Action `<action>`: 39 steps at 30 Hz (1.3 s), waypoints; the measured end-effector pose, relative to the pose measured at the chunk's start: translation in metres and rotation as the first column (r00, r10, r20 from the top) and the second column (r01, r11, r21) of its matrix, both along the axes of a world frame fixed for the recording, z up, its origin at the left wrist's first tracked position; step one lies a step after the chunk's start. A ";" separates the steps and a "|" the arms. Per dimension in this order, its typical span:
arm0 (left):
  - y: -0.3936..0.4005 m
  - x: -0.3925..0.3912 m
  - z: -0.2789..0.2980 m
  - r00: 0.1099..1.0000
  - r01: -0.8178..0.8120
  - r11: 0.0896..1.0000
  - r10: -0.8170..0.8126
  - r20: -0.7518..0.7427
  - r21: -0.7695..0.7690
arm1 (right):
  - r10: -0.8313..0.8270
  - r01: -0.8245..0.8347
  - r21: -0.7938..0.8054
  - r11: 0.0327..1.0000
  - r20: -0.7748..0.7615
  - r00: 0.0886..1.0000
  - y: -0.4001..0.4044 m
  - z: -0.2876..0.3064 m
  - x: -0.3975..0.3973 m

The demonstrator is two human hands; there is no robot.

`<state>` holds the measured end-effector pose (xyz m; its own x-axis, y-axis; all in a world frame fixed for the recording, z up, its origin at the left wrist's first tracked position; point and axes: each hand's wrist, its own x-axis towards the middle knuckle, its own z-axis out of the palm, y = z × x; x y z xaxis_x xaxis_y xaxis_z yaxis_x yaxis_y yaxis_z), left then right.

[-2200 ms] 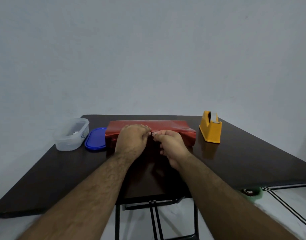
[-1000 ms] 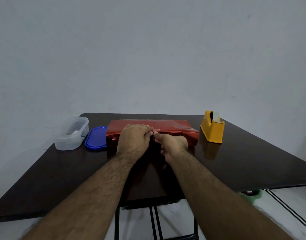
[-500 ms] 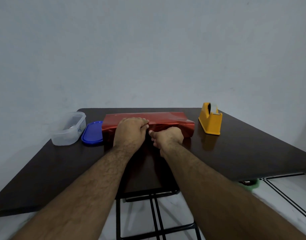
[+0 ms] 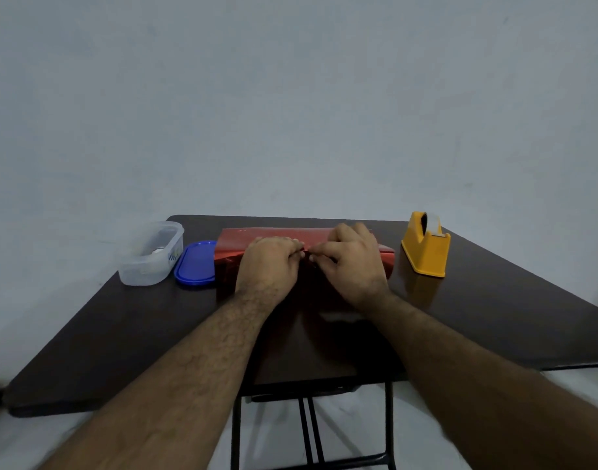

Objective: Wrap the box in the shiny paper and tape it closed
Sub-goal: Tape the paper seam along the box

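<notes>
Presently: left hand (image 4: 268, 266) presses shiny paper (image 4: 229, 247) onto box; right hand (image 4: 353, 264) pinches what is probably tape at centre seam. Next: smooth it flat; dispenser (image 4: 425, 247) centre right.

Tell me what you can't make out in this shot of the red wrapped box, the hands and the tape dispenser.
Head view only:
- Seam of the shiny red paper: hidden under the left hand and right hand.
- Any tape between the fingertips: too small to tell.
- The box itself: fully covered by paper.
- Contents of the clear container: small and blurred behind its wall.
- Tape dispenser: its far side faces away.
</notes>
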<state>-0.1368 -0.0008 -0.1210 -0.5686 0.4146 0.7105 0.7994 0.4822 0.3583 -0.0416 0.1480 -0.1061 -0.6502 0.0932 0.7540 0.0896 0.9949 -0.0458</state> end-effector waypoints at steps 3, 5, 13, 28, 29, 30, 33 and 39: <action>0.000 -0.001 -0.001 1.000 0.003 1.000 -0.002 0.004 -0.004 | 0.031 -0.031 0.010 0.999 0.003 1.000 0.005 0.000 -0.006; 0.000 -0.001 0.000 1.000 0.005 1.000 -0.005 0.007 0.005 | 0.036 -0.035 -0.025 0.999 0.024 0.999 0.010 0.003 -0.007; 0.000 0.000 0.001 1.000 -0.008 1.000 0.008 0.007 0.003 | 0.012 -0.017 0.045 0.999 0.121 0.993 0.026 0.015 -0.004; -0.004 0.009 0.006 1.000 -0.020 1.000 0.020 0.023 0.002 | 0.061 -0.075 0.122 0.990 0.111 0.992 0.029 0.001 -0.008; -0.005 0.010 0.007 1.000 -0.020 1.000 0.020 0.024 -0.002 | 0.048 -0.061 0.118 0.991 0.109 0.993 0.030 0.001 -0.008; -0.005 0.010 0.007 1.000 -0.021 1.000 0.021 0.023 -0.006 | 0.037 -0.049 0.110 0.993 0.109 0.993 0.030 0.002 -0.008; -0.005 0.010 0.007 1.000 -0.017 1.000 0.018 0.018 -0.015 | 0.028 -0.040 0.090 0.995 0.124 0.992 0.035 0.006 -0.004; -0.007 0.007 0.003 1.000 -0.004 0.999 0.005 0.008 -0.049 | -0.131 0.132 0.008 0.991 -0.079 0.988 0.095 0.005 0.032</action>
